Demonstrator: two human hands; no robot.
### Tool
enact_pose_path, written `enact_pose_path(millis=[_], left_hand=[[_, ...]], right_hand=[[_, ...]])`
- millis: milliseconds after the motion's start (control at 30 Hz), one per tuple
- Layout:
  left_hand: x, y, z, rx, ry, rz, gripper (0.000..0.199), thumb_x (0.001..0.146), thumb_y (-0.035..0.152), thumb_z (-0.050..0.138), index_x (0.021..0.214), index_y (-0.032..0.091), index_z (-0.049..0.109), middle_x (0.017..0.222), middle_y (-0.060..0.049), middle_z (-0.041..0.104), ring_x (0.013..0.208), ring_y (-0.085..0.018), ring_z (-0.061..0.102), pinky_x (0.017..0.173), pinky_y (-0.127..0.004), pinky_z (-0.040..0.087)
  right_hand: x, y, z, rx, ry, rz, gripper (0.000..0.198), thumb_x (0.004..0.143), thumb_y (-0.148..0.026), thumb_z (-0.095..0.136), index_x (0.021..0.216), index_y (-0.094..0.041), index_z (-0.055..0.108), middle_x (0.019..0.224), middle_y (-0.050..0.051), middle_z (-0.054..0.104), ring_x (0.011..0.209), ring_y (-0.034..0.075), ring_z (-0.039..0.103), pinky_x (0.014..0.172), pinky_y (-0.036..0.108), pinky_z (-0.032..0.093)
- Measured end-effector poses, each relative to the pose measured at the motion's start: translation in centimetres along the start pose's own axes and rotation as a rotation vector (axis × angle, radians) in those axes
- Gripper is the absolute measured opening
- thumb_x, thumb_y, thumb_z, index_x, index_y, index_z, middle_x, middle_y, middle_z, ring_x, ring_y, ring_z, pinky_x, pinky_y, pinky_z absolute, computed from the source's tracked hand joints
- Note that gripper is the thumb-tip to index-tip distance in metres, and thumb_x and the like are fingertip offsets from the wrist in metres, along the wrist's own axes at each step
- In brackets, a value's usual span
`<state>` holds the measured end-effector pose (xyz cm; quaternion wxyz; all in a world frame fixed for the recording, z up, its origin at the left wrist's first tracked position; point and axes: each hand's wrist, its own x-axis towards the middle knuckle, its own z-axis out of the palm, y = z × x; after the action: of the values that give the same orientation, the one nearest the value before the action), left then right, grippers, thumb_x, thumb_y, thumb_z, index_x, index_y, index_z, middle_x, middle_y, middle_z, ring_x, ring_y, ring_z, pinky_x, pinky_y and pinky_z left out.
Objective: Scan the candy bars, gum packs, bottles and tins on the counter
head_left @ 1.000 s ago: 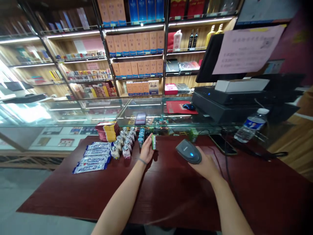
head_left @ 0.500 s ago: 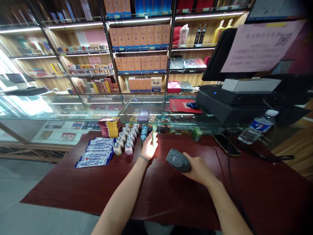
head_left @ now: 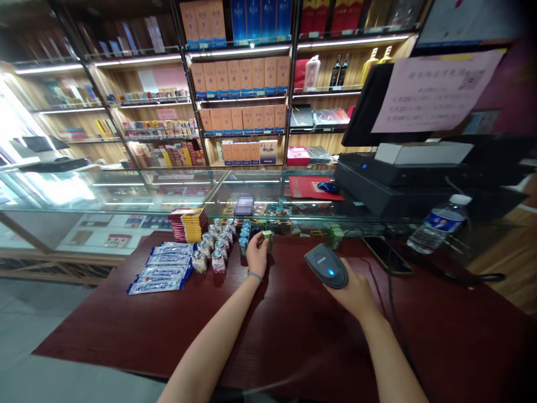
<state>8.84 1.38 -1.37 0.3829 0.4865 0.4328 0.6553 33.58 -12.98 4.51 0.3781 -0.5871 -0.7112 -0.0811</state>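
My left hand (head_left: 257, 254) has its fingers closed on a small green box (head_left: 268, 240), which is upright at the back of the dark red table. Just left of that hand is a row of small blue containers (head_left: 243, 244). Farther left stand rows of small jars with metallic lids (head_left: 218, 261). My right hand (head_left: 356, 291) grips a dark grey barcode scanner (head_left: 321, 262) above the table, a blue light showing on its top. Behind the scanner, another green box (head_left: 334, 237) sits near the glass counter.
Blue-and-white packets (head_left: 161, 268) and a stack of red and yellow packs (head_left: 188, 225) lie at the left. To the right are a phone (head_left: 386, 254), a water bottle (head_left: 438, 225) and a cable (head_left: 393, 291). A glass counter (head_left: 268, 193) borders the table's far side.
My left hand has turned and lowered the green box from in front of the scanner to the table's back. My right hand has moved right with the scanner, whose blue light now shows.
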Motion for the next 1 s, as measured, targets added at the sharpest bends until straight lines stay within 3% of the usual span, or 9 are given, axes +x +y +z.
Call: enact_pose_path(millis=[200, 467, 667, 1000], left_hand=[[1.8, -0.3, 1.4, 0.258, 0.153, 0.133, 0.03, 0.09, 0.025, 0.061, 0.119, 0.017, 0.068, 0.12, -0.013, 0.07, 0.113, -0.025, 0.065, 0.106, -0.042, 0.048], [2.6, -0.1, 1.9, 0.289, 0.189, 0.083, 0.034, 0.093, 0.024, 0.055, 0.125, 0.02, 0.067, 0.132, -0.012, 0.066, 0.127, -0.026, 0.057, 0.117, -0.044, 0.036], [3.1, 0.0, 2.2, 0.234, 0.196, -0.002, 0.035, 0.091, 0.019, 0.053, 0.123, 0.02, 0.067, 0.131, -0.013, 0.065, 0.133, -0.027, 0.052, 0.121, -0.045, 0.03], [2.9, -0.5, 2.1, 0.36, 0.169, -0.019, 0.046, 0.091, 0.016, 0.054, 0.137, 0.015, 0.058, 0.145, -0.019, 0.056, 0.141, -0.029, 0.047, 0.121, -0.043, 0.031]], right_hand=[[-0.5, 1.6, -0.1, -0.053, 0.192, 0.12, 0.028, 0.078, -0.038, 0.064, 0.102, -0.025, 0.056, 0.067, 0.003, 0.07, 0.06, 0.027, 0.07, 0.055, 0.031, 0.047], [-0.4, 3.4, -0.6, -0.065, 0.357, -0.037, 0.026, 0.081, -0.037, 0.066, 0.101, -0.022, 0.058, 0.075, 0.006, 0.071, 0.064, 0.027, 0.07, 0.061, 0.036, 0.054], [-0.7, 2.6, -1.0, 0.015, 0.353, 0.13, 0.029, 0.081, -0.037, 0.066, 0.106, -0.022, 0.061, 0.078, 0.006, 0.071, 0.068, 0.028, 0.071, 0.063, 0.037, 0.057], [-0.8, 3.4, -0.6, 0.067, 0.376, 0.123, 0.031, 0.078, -0.038, 0.067, 0.104, -0.023, 0.062, 0.078, 0.005, 0.072, 0.065, 0.026, 0.07, 0.061, 0.035, 0.057]])
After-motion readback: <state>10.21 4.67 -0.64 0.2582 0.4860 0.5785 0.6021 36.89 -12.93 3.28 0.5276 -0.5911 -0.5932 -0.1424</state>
